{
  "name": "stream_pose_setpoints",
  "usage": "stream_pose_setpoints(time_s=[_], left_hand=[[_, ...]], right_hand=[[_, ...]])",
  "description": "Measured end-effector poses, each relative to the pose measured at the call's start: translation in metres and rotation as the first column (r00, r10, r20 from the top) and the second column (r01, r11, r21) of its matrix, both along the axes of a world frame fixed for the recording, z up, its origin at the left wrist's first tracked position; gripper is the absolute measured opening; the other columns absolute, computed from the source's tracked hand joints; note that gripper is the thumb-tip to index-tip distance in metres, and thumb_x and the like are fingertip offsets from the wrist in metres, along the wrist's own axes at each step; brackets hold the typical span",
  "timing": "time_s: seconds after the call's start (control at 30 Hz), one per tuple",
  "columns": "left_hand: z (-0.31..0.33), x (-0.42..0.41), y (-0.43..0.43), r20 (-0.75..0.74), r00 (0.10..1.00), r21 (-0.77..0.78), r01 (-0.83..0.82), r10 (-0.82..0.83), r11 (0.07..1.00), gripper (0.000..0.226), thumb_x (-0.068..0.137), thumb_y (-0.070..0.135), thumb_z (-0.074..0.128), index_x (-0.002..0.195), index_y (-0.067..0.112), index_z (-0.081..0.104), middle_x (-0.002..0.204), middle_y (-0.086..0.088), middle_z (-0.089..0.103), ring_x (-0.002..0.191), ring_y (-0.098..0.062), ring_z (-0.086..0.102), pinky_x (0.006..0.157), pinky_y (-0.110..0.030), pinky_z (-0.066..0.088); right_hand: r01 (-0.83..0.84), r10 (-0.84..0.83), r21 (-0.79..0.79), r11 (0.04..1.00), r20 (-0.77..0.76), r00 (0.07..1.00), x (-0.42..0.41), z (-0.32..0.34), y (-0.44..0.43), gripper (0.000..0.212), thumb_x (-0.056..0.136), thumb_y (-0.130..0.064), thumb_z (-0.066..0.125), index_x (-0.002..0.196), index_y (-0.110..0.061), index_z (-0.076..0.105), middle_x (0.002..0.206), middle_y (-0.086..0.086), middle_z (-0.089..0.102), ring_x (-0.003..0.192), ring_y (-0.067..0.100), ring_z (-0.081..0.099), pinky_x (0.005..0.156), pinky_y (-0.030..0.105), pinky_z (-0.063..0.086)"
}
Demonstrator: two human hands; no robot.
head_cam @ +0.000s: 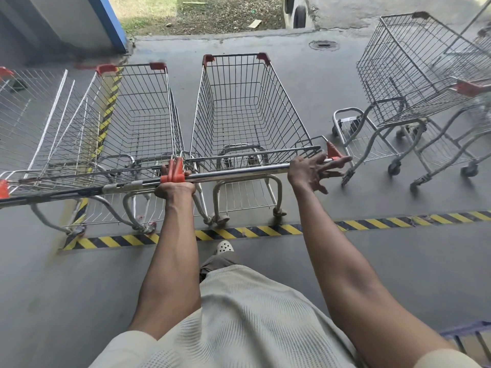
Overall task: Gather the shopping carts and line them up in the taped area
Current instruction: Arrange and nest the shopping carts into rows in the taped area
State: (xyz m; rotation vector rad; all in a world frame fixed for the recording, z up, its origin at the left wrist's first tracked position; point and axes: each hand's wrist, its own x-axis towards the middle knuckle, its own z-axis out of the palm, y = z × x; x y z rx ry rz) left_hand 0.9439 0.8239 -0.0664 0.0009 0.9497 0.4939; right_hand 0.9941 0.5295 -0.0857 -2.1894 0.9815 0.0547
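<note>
Silver wire forms the centre shopping cart [239, 107], red-capped at its corners. It stands mid-frame, its long axis running from the chrome handle bar [239, 173] at the person's end up to its nose, which points at the top of the frame. A second wire shopping cart [138, 115] of the same make stands just beside it on the left, its nose pointing the same way, its basket almost touching the centre one near the handles.

Both carts' rear wheels sit just above the yellow-and-black striped tape [265, 231] that crosses the grey concrete floor [372, 261] in the lower half of the frame. Another run of the tape climbs from its lower-left corner under the second cart.

The left hand [174, 188] grips the red plastic handle ends [174, 172] where the two carts' bars meet, fingers wrapped round them. The right hand [310, 172] is at the bar's right end, fingers straight and spread apart, not wrapped round it.

Two nested wire carts [425, 75] stand well apart at the upper right, angled to the others.
</note>
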Motion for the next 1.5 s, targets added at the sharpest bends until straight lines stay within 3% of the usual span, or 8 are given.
stream_pose_setpoints(time_s=[0.23,0.4,0.57,0.67,0.73,0.9,1.03,1.5], left_hand=[[-0.004,0.003,0.003,0.007,1.0,-0.037,-0.019,0.019,0.999,0.048,0.103,0.033,0.023,0.068,0.02,0.055,0.078,0.001,0.075,0.097,-0.026,0.076,0.051,-0.019,0.035],[-0.009,-0.005,-0.003,0.056,0.997,0.096,0.048,-0.053,0.994,0.073,0.106,0.043,0.007,0.089,0.012,0.071,0.109,-0.009,0.077,0.101,-0.021,0.075,0.055,-0.018,0.041],[-0.016,-0.022,-0.048,-0.184,0.892,0.142,0.439,-0.412,0.887,0.046,0.101,0.045,0.025,0.093,0.021,0.064,0.092,0.0,0.067,0.068,-0.012,0.056,0.065,-0.023,0.044],[-0.025,-0.045,-0.105,-0.471,0.431,0.318,0.897,-0.77,0.307,0.025,0.099,0.027,0.044,0.096,0.012,0.063,0.096,-0.009,0.064,0.075,-0.018,0.056,0.063,-0.028,0.042],[-0.02,-0.056,-0.144,-0.617,0.208,0.511,0.839,-0.759,-0.186,0.025,0.103,0.024,0.048,0.109,0.01,0.068,0.105,-0.009,0.067,0.082,-0.018,0.059,0.063,-0.028,0.045],[0.011,-0.044,-0.191,-0.766,0.591,0.496,0.295,-0.253,-0.817,0.017,0.092,0.03,0.058,0.1,0.025,0.071,0.099,0.003,0.07,0.099,-0.017,0.055,0.083,-0.033,0.034],[0.018,-0.03,-0.206,-0.654,0.737,0.42,0.171,-0.168,-0.891,0.02,0.086,0.032,0.06,0.1,0.023,0.07,0.102,0.002,0.068,0.1,-0.018,0.053,0.087,-0.034,0.025],[0.021,0.021,-0.323,-0.674,0.706,0.418,0.126,-0.215,-0.899,0.036,0.085,0.038,0.061,0.117,0.023,0.07,0.122,0.0,0.063,0.122,-0.023,0.045,0.097,-0.038,0.03]], right_hand=[[-0.006,0.007,0.025,1.0,-0.018,1.0,-0.001,0.001,0.0,0.071,0.086,-0.032,0.045,0.152,-0.018,0.022,0.165,0.018,-0.027,0.152,0.051,-0.011,0.105,0.085,0.008],[-0.001,0.001,-0.012,1.0,-0.023,1.0,-0.006,0.009,0.001,0.067,0.088,-0.038,0.048,0.149,-0.026,0.025,0.164,0.014,-0.033,0.152,0.048,-0.015,0.106,0.085,0.012],[-0.017,0.022,-0.122,0.992,0.037,0.999,-0.019,0.016,0.003,0.08,0.095,-0.069,0.043,0.159,-0.028,0.018,0.165,0.014,-0.03,0.153,0.042,-0.022,0.107,0.085,0.007],[-0.062,0.08,-0.153,0.986,0.118,0.99,-0.026,0.022,0.003,0.083,0.095,-0.077,0.032,0.16,-0.027,0.018,0.167,0.01,-0.027,0.155,0.035,-0.02,0.111,0.081,0.0],[-0.088,0.116,-0.18,0.98,0.152,0.982,-0.029,0.027,0.0,0.084,0.095,-0.077,0.027,0.162,-0.027,0.016,0.167,0.008,-0.026,0.155,0.032,-0.02,0.113,0.078,-0.003],[-0.117,0.17,-0.216,0.969,0.244,0.955,-0.04,0.03,-0.025,0.076,0.099,-0.072,0.027,0.161,-0.028,0.019,0.171,0.006,-0.009,0.157,0.024,-0.008,0.126,0.054,0.001],[-0.068,0.13,-0.227,0.972,0.272,0.953,-0.057,0.023,-0.055,0.071,0.101,-0.069,0.026,0.156,-0.025,0.027,0.17,0.007,0.008,0.157,0.025,0.006,0.124,0.038,-0.006],[-0.02,0.067,-0.182,0.983,0.255,0.965,-0.055,-0.018,-0.173,0.051,0.105,-0.056,0.036,0.147,-0.027,0.045,0.164,0.008,0.025,0.152,0.028,0.019,0.123,0.046,0.022]])
